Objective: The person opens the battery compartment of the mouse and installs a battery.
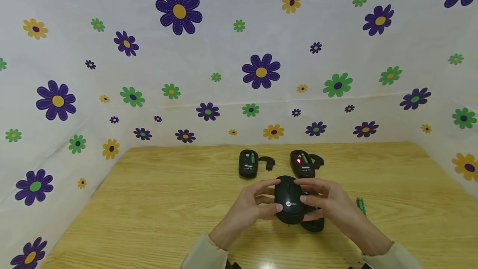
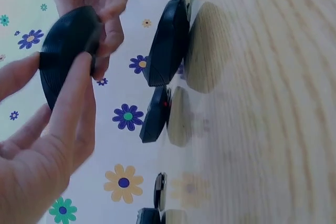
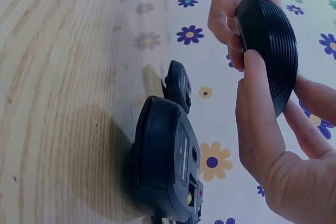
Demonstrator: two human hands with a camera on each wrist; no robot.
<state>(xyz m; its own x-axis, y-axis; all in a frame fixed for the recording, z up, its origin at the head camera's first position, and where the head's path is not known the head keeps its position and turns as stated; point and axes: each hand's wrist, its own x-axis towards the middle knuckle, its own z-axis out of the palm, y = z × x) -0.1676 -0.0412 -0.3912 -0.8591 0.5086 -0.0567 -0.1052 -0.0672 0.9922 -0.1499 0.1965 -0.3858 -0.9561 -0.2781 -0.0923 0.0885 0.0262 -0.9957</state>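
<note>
A black computer mouse (image 1: 289,198) is held up off the table, its top with a pale logo facing the head camera. On its left side my left hand (image 1: 255,203) grips the edge between thumb and fingers. My right hand (image 1: 330,202) holds the opposite edge in the same way. Ribbed lines run along the held mouse's end (image 3: 281,45) in the right wrist view. Below it, partly hidden by the right hand, a second black mouse (image 1: 315,224) lies on the table; in the right wrist view its underside faces up with the battery slot uncovered.
Farther back lie two upturned mice, a left one (image 1: 248,168) and a right one (image 1: 303,167) with a red light glowing. Beside them are loose battery covers (image 1: 267,162) (image 1: 317,161). A green battery (image 1: 360,205) lies right of the hands. Flowered cloth (image 1: 224,45) surrounds the wooden table (image 1: 157,202).
</note>
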